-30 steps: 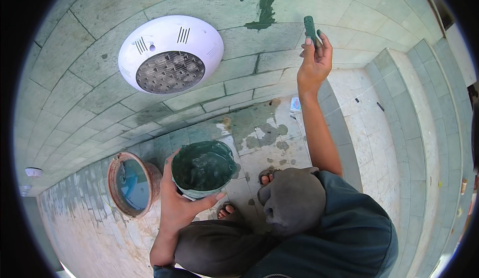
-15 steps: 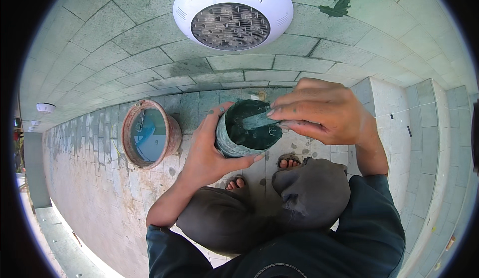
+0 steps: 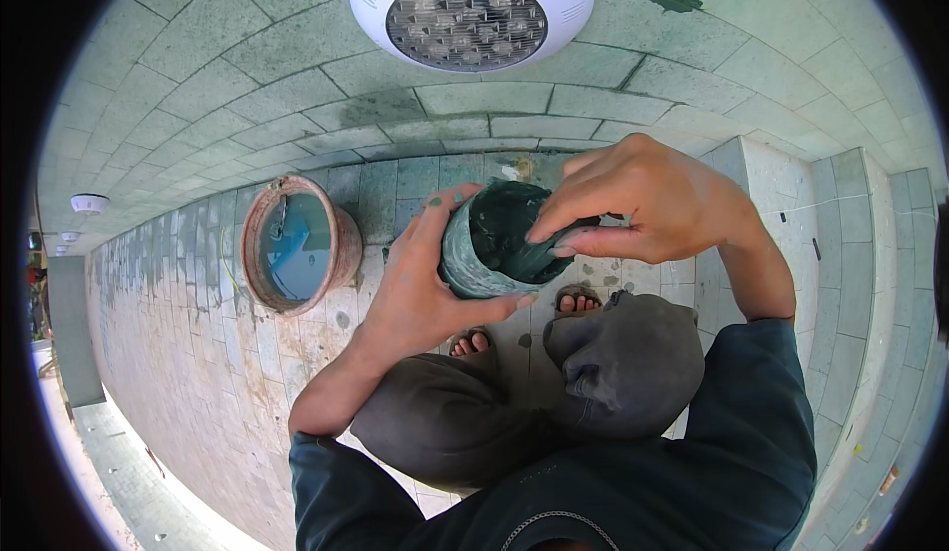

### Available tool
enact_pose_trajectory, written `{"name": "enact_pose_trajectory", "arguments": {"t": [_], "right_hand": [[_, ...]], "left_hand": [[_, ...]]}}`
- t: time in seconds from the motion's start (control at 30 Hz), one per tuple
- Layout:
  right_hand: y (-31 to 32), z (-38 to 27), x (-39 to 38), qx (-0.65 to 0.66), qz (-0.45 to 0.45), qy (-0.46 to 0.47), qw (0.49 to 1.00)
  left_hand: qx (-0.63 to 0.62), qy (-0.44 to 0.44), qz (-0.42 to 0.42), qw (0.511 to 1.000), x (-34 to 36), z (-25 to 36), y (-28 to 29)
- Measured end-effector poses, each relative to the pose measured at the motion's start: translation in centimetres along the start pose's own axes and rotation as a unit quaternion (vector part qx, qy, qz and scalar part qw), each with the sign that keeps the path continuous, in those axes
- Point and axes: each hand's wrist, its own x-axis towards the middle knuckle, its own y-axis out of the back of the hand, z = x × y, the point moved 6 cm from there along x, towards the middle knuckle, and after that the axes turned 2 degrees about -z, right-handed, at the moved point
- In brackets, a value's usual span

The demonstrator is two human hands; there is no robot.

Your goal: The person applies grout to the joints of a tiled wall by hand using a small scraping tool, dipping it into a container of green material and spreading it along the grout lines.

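My left hand (image 3: 410, 279) is wrapped round the side of a round tub (image 3: 461, 254), its green-smeared wall tilted toward my right. Dark green paste (image 3: 502, 217) coats the inside of the tub. Over its mouth, my right hand (image 3: 657, 200) pinches a small flat scraper (image 3: 534, 256), whose blade is down in the paste and mostly hidden by it and by my fingers. Green specks mark the fingers of my left hand.
A worn reddish bucket (image 3: 346, 245) of bluish water stands on the tiled floor at left. A round white light (image 3: 573, 2) is mounted on the green tiled wall ahead. Tiled steps (image 3: 845, 254) rise at right. My knees are bent below the tub.
My right hand has pushed the scraper deeper into the paste, so less of its blade shows. The tub has tilted further toward my right hand.
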Motion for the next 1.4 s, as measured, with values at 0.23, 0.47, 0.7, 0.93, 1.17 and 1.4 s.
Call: {"name": "enact_pose_trajectory", "arguments": {"t": [0.23,0.47,0.7,0.93,1.17,1.4], "right_hand": [[1.3,3.1,-2.2,0.212,0.168,-0.121,0.955],[0.4,7.8,-5.9,0.574,0.365,-0.054,0.731],[2.7,11.5,-9.8,0.597,0.578,0.133,0.541],[3.3,13.7,-11.7,0.505,0.664,0.118,0.538],[3.7,16.7,-14.8,0.388,0.761,0.037,0.518],[5.0,17.3,-15.7,0.216,0.823,-0.002,0.526]], "left_hand": [[-0.004,0.023,0.011,1.0,0.0,-0.5,0.0],[-0.029,0.011,0.001,1.0,0.3,-0.5,-0.2],[-0.093,0.045,-0.026,0.994,0.5,-0.2,-0.7],[-0.133,0.049,-0.018,0.99,0.1,-0.3,-0.9],[-0.153,0.057,-0.027,0.986,0.0,-0.2,-1.0],[-0.123,0.053,-0.021,0.991,0.2,-0.1,-1.1]]}}
